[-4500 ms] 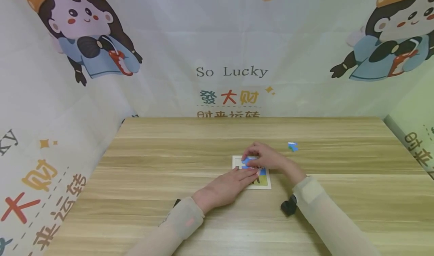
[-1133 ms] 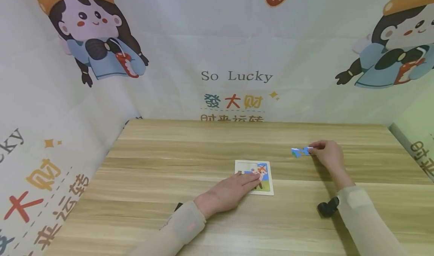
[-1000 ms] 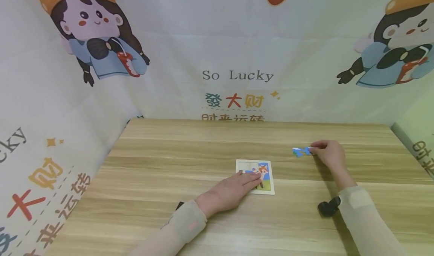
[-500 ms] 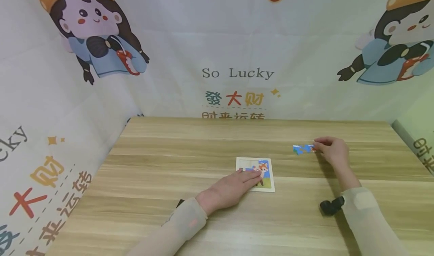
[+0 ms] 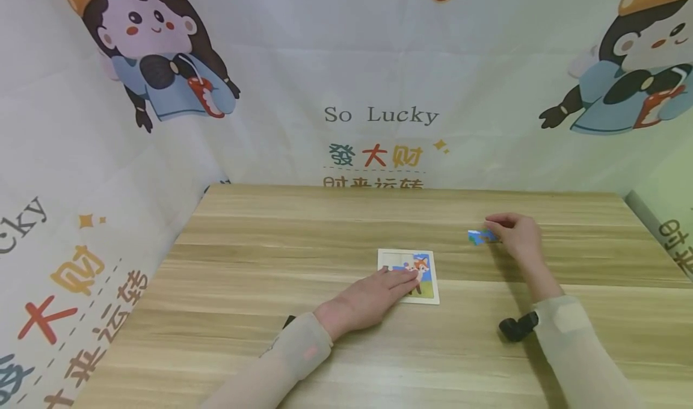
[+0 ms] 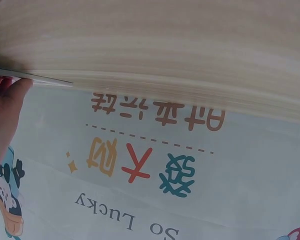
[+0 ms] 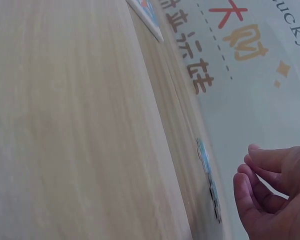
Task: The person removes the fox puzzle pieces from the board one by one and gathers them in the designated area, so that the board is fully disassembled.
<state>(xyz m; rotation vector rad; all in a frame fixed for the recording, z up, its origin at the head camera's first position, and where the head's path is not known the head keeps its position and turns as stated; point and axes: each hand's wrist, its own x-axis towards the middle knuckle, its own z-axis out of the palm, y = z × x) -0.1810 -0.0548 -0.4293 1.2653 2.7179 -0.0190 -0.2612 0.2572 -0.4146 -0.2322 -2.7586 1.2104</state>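
Observation:
A jigsaw puzzle board [image 5: 434, 282] with a pale frame lies on the table; its picture shows a fox-like animal, and the upper left part is bare. My left hand [image 5: 368, 298] rests on the board with its fingers stretched out, covering the lower left of the picture. In the left wrist view only the edge of the board [image 6: 50, 80] shows beside the hand. Blue puzzle pieces [image 5: 479, 236] lie to the board's upper right. My right hand [image 5: 520, 240] hovers just beside them, fingers loosely bent. In the right wrist view nothing sits between its fingers, apart from the pieces [image 7: 205, 162].
The wooden table [image 5: 243, 264] runs back to a printed cloth [image 5: 271, 96] with lettering and cartoon figures. A dark wrist camera [image 5: 518, 326] hangs under the right sleeve [image 5: 574, 331].
My right hand has gone from the board to the right, carrying a blue puzzle piece and laying it beside another. It has since let go and shifted slightly left. The left hand stays put.

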